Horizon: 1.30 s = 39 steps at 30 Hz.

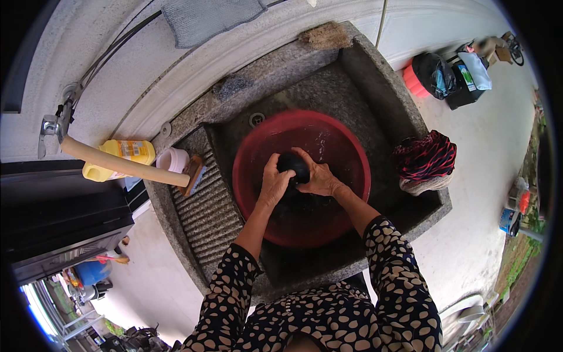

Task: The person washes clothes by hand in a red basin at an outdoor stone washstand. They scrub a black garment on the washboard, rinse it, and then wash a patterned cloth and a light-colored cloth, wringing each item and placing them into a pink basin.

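My left hand (273, 182) and my right hand (320, 178) are closed around a black rounded thing (293, 166), gripping it from both sides. Its surface is smooth and dark; whether it is bunched cloth I cannot tell. They hold it over the middle of a large red basin (246, 158). Inside the basin, below my hands, it is dark, and what lies there is hard to make out. A stone sink (375, 105) surrounds the basin, with a ribbed washboard slope (206, 226) on its left side.
Left of the basin are a scrubbing brush (192, 176), a pink-white cup (171, 159), a yellow bottle (134, 151) and a tap hose (111, 159). Patterned red-and-black cloth (427, 154) lies on the right rim. A bristly tan pad (326, 36) rests on the far rim.
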Each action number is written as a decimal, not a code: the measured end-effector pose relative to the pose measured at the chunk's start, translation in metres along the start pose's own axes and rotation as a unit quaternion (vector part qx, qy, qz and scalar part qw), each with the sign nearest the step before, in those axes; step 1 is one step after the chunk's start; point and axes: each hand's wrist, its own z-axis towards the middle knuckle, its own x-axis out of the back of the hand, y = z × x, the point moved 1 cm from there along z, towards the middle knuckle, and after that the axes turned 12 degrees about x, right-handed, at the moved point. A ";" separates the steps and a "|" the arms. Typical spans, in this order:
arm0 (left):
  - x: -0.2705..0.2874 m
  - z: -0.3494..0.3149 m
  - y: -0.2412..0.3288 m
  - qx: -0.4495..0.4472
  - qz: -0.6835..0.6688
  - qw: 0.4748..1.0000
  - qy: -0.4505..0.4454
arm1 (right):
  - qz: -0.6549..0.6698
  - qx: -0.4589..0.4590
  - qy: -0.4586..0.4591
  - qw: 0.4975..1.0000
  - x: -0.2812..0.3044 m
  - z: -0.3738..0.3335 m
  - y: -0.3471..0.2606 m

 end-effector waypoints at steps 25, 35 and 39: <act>0.039 -0.040 -0.123 0.091 0.036 0.986 0.134 | -0.191 0.011 -0.053 0.980 0.072 0.010 -0.094; 0.000 -0.121 0.007 0.100 -0.536 0.781 -0.306 | -0.059 0.442 -0.016 0.895 0.093 -0.061 -0.294; -0.012 -0.137 0.022 0.066 -0.586 0.735 -0.334 | 0.054 0.513 -0.029 0.856 0.062 -0.080 -0.306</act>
